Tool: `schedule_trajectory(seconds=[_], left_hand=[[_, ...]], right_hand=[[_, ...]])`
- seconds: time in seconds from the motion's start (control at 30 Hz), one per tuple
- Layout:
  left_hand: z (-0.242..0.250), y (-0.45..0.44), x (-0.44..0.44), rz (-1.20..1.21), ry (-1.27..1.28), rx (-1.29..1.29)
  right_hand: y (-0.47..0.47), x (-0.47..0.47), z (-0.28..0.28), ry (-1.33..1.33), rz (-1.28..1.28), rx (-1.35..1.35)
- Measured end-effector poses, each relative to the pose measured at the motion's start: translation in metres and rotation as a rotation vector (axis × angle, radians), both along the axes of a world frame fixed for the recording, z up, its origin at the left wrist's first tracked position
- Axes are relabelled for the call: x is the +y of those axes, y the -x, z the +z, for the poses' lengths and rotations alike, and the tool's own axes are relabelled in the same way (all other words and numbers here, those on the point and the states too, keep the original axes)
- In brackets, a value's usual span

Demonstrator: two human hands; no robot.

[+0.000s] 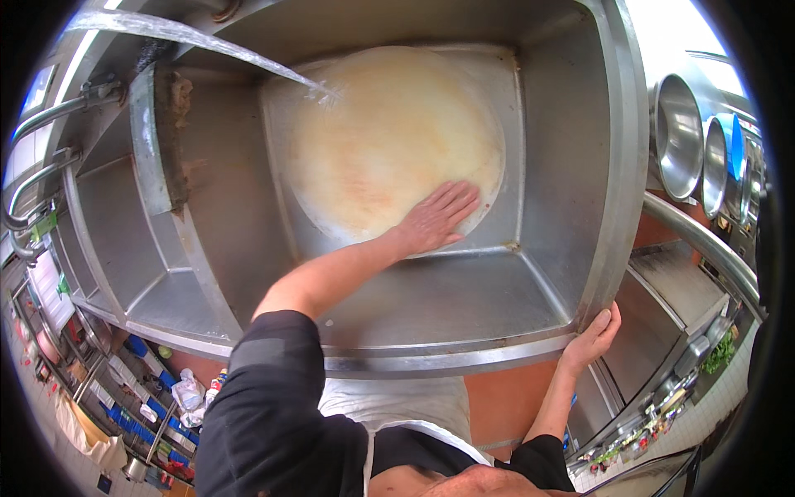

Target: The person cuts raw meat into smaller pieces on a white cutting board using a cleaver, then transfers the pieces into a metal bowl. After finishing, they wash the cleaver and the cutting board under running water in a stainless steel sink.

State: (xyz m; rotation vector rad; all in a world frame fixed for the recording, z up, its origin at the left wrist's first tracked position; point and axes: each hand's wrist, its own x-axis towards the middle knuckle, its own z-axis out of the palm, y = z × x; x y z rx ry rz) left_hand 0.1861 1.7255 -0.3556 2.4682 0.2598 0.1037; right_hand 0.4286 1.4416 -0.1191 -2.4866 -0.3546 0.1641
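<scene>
A large round off-white board (397,143) with brownish stains lies flat in the basin of a stainless steel sink (559,124). My left hand (440,217) is laid palm down on the board near its lower right edge, fingers stretched out and slightly blurred. A stream of water (205,43) comes in from the upper left and splashes on the board's upper left part. At the sink's front right corner, my right hand (593,338) grips the outer rim (612,261).
Left of the basin is a second sink compartment (180,298), with metal pipes (56,118) beyond it. Stainless bowls (679,136) hang at the right above a metal rail (702,248). Shelving with bags (188,391) stands at the lower left, over an orange floor (509,397).
</scene>
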Motion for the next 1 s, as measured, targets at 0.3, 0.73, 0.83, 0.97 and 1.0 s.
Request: schedule_trajectory(seconds=[0.3, 0.73, 0.83, 0.97, 1.0], left_hand=[[-0.026, 0.153, 0.169, 1.244, -0.357, 0.466], [-0.036, 0.062, 0.145, 0.767, -0.293, 0.095], [-0.057, 0.067, 0.201, 1.072, -0.439, 0.207], [-0.075, -0.029, 0.209, 1.04, -0.438, 0.075], [-0.073, -0.062, 0.197, 0.995, -0.319, -0.011]], right_hand=[[0.0, 0.0, 0.003, 0.02, 0.022, -0.013], [0.0, -0.001, 0.001, 0.012, 0.016, 0.002], [0.001, -0.001, 0.002, 0.015, 0.019, -0.004], [0.002, 0.0, 0.003, 0.047, 0.036, -0.039], [0.001, 0.0, 0.003, 0.034, 0.019, -0.018]])
